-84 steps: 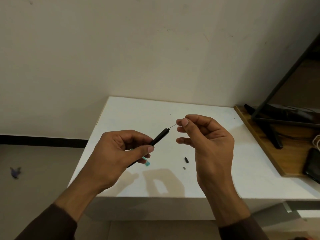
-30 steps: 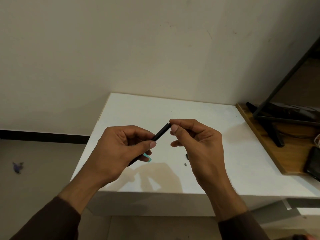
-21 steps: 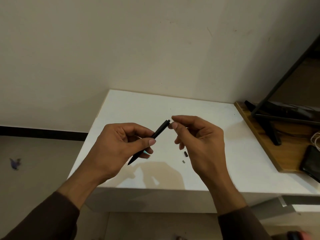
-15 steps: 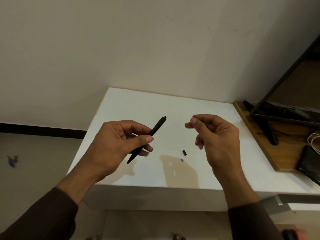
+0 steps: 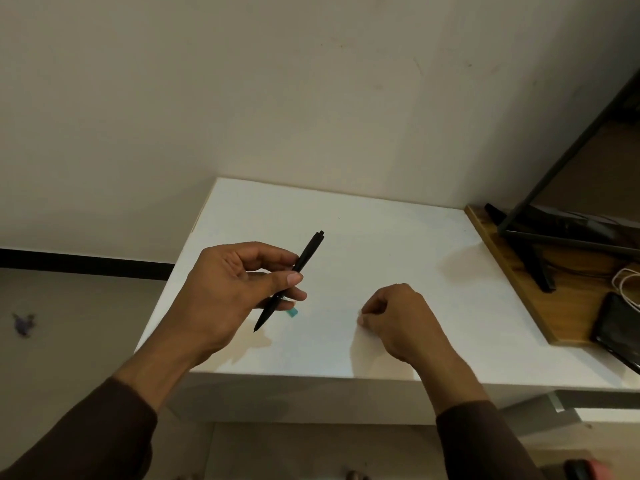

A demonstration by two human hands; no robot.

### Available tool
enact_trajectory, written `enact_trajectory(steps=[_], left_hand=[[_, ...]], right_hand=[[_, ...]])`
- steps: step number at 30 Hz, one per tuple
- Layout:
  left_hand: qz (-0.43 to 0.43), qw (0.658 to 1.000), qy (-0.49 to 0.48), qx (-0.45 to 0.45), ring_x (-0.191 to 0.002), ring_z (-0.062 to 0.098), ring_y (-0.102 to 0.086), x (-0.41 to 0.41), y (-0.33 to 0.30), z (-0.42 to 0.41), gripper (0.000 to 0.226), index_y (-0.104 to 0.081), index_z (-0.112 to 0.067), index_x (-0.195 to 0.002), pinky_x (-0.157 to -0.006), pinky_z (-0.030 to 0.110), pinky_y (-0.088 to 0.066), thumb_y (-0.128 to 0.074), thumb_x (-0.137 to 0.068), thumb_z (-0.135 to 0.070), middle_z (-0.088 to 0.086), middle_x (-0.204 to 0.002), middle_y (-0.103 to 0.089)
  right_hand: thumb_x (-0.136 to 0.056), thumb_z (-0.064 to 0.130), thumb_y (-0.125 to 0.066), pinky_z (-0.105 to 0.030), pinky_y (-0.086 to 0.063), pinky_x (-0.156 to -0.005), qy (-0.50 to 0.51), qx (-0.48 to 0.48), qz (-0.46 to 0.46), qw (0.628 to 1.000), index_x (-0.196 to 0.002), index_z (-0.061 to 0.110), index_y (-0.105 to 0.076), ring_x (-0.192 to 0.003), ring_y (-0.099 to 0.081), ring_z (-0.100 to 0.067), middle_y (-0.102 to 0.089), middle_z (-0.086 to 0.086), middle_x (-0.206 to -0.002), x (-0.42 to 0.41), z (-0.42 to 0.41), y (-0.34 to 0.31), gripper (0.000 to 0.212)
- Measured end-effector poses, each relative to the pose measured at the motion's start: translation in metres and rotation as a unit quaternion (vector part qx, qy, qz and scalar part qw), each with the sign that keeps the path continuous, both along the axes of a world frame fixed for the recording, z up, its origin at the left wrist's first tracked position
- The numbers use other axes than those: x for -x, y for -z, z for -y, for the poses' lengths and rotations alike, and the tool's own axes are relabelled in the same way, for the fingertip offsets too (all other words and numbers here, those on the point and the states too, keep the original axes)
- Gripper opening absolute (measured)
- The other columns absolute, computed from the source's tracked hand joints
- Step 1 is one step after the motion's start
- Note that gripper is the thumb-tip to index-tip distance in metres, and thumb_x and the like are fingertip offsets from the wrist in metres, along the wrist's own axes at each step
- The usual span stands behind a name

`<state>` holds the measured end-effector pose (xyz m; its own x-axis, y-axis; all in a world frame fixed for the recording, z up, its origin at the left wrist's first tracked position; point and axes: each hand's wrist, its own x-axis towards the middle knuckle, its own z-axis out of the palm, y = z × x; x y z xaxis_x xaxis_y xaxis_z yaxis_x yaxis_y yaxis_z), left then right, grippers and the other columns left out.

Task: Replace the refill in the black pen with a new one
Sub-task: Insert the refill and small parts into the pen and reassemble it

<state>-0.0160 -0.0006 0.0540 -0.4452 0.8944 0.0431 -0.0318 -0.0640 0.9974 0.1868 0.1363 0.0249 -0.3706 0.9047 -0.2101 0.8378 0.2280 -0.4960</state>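
Down to the white table (image 5: 381,230) drops my right hand (image 5: 398,317), curled perhaps over the loose small parts, while my left hand (image 5: 235,289) grips the refilled black pen (image 5: 294,275), end piece unfitted.

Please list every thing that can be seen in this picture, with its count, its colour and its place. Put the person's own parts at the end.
table: one, white, centre, against the wall
black pen: one, black, held above the table's left part, tilted
small teal piece: one, teal, under the left hand's fingers, mostly hidden
wooden board: one, brown, right of the table
dark metal frame: one, black, on the wooden board
phone: one, black, near end of the wooden board
cable: one, white, beside the phone
left hand: one, holding the black pen
right hand: one, fingers closed, down at the table; what it pinches is hidden
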Motion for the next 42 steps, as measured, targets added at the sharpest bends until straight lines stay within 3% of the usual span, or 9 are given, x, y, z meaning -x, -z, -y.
enact_trajectory(steps=[3, 6, 9, 13, 16, 20, 27, 37, 42], left_hand=[[-0.006, 1.000, 0.000, 0.001, -0.075, 0.033, -0.081, 0.001, 0.000, 0.000, 0.013, -0.081, -0.007, -0.095, -0.068, 0.035, -0.067, -0.078, -0.082, -0.005, 0.017, -0.085, -0.081], [-0.003, 1.000, 0.000, 0.000, -0.076, 0.034, -0.081, 0.002, 0.000, 0.000, 0.012, -0.081, -0.007, -0.094, -0.069, 0.038, -0.067, -0.078, -0.084, -0.002, 0.017, -0.083, -0.081], [-0.003, 1.000, 0.000, -0.003, -0.076, 0.034, -0.081, 0.002, 0.000, 0.001, 0.012, -0.081, -0.008, -0.094, -0.070, 0.038, -0.067, -0.078, -0.084, -0.002, 0.017, -0.083, -0.081], [-0.004, 1.000, 0.001, -0.004, -0.076, 0.033, -0.081, 0.000, 0.001, 0.000, 0.013, -0.082, -0.010, -0.092, -0.070, 0.039, -0.067, -0.079, -0.083, -0.001, 0.015, -0.085, -0.081], [-0.016, 1.000, 0.019, 0.001, -0.077, 0.032, -0.081, -0.003, 0.003, -0.001, 0.015, -0.083, -0.014, -0.091, -0.070, 0.037, -0.067, -0.079, -0.085, -0.001, 0.014, -0.084, -0.081], [-0.033, 0.999, 0.027, 0.002, -0.078, 0.029, -0.082, -0.004, 0.004, -0.001, 0.016, -0.084, -0.017, -0.093, -0.071, 0.034, -0.066, -0.079, -0.085, -0.003, 0.012, -0.083, -0.082], [-0.049, 0.998, 0.035, 0.001, -0.078, 0.029, -0.082, -0.007, 0.002, -0.002, 0.019, -0.084, -0.020, -0.092, -0.072, 0.036, -0.067, -0.078, -0.085, -0.004, 0.010, -0.085, -0.082], [-0.063, 0.997, 0.040, 0.007, -0.078, 0.029, -0.081, -0.005, 0.002, -0.001, 0.018, -0.084, -0.021, -0.093, -0.074, 0.039, -0.067, -0.080, -0.084, -0.007, 0.009, -0.084, -0.082], [-0.054, 0.998, 0.036, 0.012, -0.077, 0.029, -0.081, -0.005, 0.002, 0.000, 0.016, -0.085, -0.021, -0.092, -0.075, 0.041, -0.067, -0.082, -0.076, -0.019, 0.009, -0.083, -0.083]], right_hand=[[-0.091, 0.016, -0.073, -0.031, -0.056, -0.077, -0.010, -0.009, 0.029, 0.999, -0.080, 0.020, -0.072, -0.092, -0.070, -0.021, -0.078, -0.001, -0.102, 0.001, 0.002, 0.000, 0.012], [-0.095, 0.017, -0.068, -0.034, -0.057, -0.079, -0.020, -0.005, 0.061, 0.998, -0.086, 0.013, -0.071, -0.096, -0.070, -0.025, -0.076, -0.005, -0.109, 0.001, 0.003, 0.000, 0.010], [-0.099, 0.020, -0.062, -0.029, -0.052, -0.069, -0.033, 0.002, 0.039, 0.999, -0.091, 0.012, -0.069, -0.086, -0.069, -0.021, -0.075, -0.004, -0.102, 0.001, 0.005, -0.003, 0.013], [-0.094, 0.022, -0.073, -0.019, -0.045, -0.049, 0.020, 0.040, -0.245, 0.968, -0.083, 0.020, -0.076, -0.046, -0.052, -0.007, -0.071, 0.008, -0.071, 0.004, 0.007, -0.020, 0.012], [-0.089, 0.020, -0.079, -0.023, -0.043, -0.046, 0.043, 0.070, -0.417, 0.905, -0.089, 0.021, -0.081, -0.045, -0.041, -0.012, -0.078, 0.000, -0.077, 0.010, 0.010, -0.036, 0.002], [-0.093, 0.017, -0.074, -0.024, -0.040, -0.044, 0.014, 0.076, -0.503, 0.861, -0.095, 0.021, -0.081, -0.043, -0.039, -0.012, -0.078, -0.002, -0.079, 0.018, 0.018, -0.044, 0.008], [-0.098, 0.014, -0.066, -0.023, -0.038, -0.044, 0.012, 0.125, -0.554, 0.823, -0.097, 0.007, -0.073, -0.042, -0.036, -0.012, -0.056, 0.009, -0.054, 0.027, 0.023, -0.042, 0.010], [-0.099, 0.018, -0.065, -0.019, -0.043, -0.043, -0.001, 0.123, -0.525, 0.842, -0.097, 0.011, -0.074, -0.041, -0.044, -0.014, -0.057, 0.004, -0.049, 0.030, 0.027, -0.042, 0.012], [-0.100, 0.017, -0.064, -0.017, -0.042, -0.042, -0.011, 0.116, -0.509, 0.853, -0.096, 0.012, -0.074, -0.040, -0.047, -0.012, -0.060, 0.007, -0.050, 0.028, 0.028, -0.044, 0.012]])
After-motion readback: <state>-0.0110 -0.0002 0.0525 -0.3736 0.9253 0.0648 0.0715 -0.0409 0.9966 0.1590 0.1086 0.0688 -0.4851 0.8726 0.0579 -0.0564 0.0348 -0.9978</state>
